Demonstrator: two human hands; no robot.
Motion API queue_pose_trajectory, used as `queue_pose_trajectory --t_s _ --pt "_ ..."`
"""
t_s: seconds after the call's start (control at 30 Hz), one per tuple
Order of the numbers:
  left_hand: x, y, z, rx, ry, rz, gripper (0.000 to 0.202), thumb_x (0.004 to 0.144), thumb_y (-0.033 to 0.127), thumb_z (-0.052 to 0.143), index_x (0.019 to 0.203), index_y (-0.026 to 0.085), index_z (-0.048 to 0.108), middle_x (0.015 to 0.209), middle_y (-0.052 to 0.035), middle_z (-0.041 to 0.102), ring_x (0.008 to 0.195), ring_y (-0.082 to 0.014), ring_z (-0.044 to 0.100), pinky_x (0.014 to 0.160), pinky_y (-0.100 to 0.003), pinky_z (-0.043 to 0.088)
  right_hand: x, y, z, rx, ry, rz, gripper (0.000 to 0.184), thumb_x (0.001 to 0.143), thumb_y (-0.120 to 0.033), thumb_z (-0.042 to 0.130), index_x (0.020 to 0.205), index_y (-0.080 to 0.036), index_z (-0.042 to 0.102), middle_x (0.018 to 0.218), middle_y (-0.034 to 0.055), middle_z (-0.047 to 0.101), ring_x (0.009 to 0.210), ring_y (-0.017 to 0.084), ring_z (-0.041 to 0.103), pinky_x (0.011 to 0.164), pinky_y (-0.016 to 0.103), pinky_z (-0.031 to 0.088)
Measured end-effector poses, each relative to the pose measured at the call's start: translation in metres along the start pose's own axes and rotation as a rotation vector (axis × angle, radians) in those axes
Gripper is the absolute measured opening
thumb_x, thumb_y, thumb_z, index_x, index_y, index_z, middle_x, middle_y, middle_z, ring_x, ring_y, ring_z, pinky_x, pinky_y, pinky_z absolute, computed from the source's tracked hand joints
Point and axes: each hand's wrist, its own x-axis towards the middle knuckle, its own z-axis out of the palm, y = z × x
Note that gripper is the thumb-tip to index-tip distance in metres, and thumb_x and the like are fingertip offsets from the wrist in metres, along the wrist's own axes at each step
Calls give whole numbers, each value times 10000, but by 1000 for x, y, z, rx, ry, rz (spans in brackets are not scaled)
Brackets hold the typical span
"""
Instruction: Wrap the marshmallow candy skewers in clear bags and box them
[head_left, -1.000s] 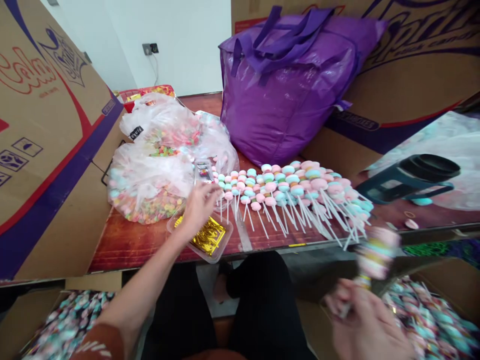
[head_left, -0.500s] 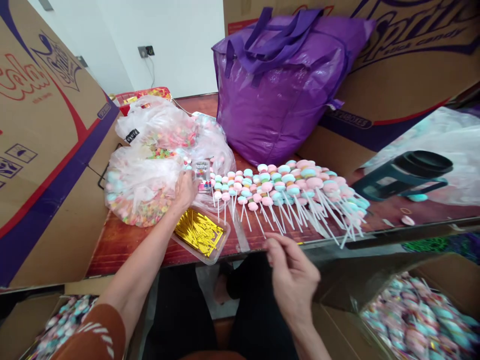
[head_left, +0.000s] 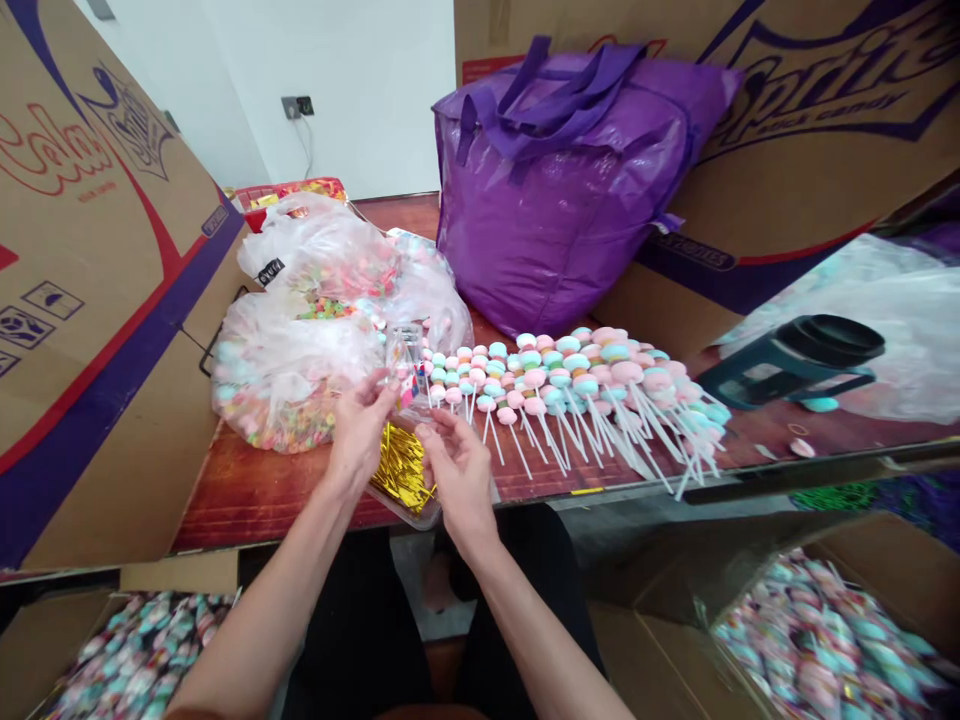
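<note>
My left hand (head_left: pixel 361 425) is pinched on a small clear printed plastic bag (head_left: pixel 406 382), just in front of the clear bags stacked on the table. Close beside it, my right hand (head_left: pixel 459 482) has its thumb and fingers closed together; whatever is between them is too small to tell. Both hands hover over a clear plastic tray (head_left: pixel 429 518) of gold twist ties (head_left: pixel 403 470), partly covering it. To the right lie rows of marshmallow sticks (head_left: pixel 559 375), pink, blue and green on white sticks pointing toward me.
Knotted bags of loose sweets (head_left: pixel 289 370) lie at the left. Behind stands a purple bag (head_left: pixel 555 200), with a large carton (head_left: pixel 97 250) on the left. A dark tumbler (head_left: pixel 787 365) lies tilted at right. Open boxes of wrapped sweets (head_left: pixel 832 640) sit below the table.
My left hand has drawn back toward me from the stack with a small plastic bag. My right hand has moved left from the stick ends to beside it, above the tray.
</note>
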Motion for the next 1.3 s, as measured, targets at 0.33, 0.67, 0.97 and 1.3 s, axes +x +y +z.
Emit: queue_pose_trajectory --t_s 0.33,0.67,0.97,1.3 --pt "-59 -10 -16 -417 66 -245 356 557 154 918 871 139 753 900 -45 768 766 -115 691 712 -196 559 -17 -5 5 80 -72 56 312 937 -446 546 1000 -198 726 687 7 622 626 151 544 572 263 462" --pt "-72 -8 -11 -421 48 -282 308 551 195 927 793 163 740 825 6 740 735 -92 661 679 -190 531 -17 -7 -5 -19 -100 49 252 866 -367 646 705 -177 611 668 -29 553 667 130 506 633 242 437" --pt "-72 -12 -13 -421 98 -241 313 600 290 913 809 148 728 818 -3 717 666 -86 623 594 -191 509 -16 -7 -19 -180 -164 35 422 950 -487 507 656 -184 523 619 -32 470 594 111 441 545 227 365" --pt "-57 -8 -18 -427 277 -68 347 519 264 950 719 118 707 688 31 660 579 -26 550 531 -124 435 41 -19 -38 -1062 103 -97 290 967 -377 519 876 -148 672 835 110 701 742 202 609 653 278 381"
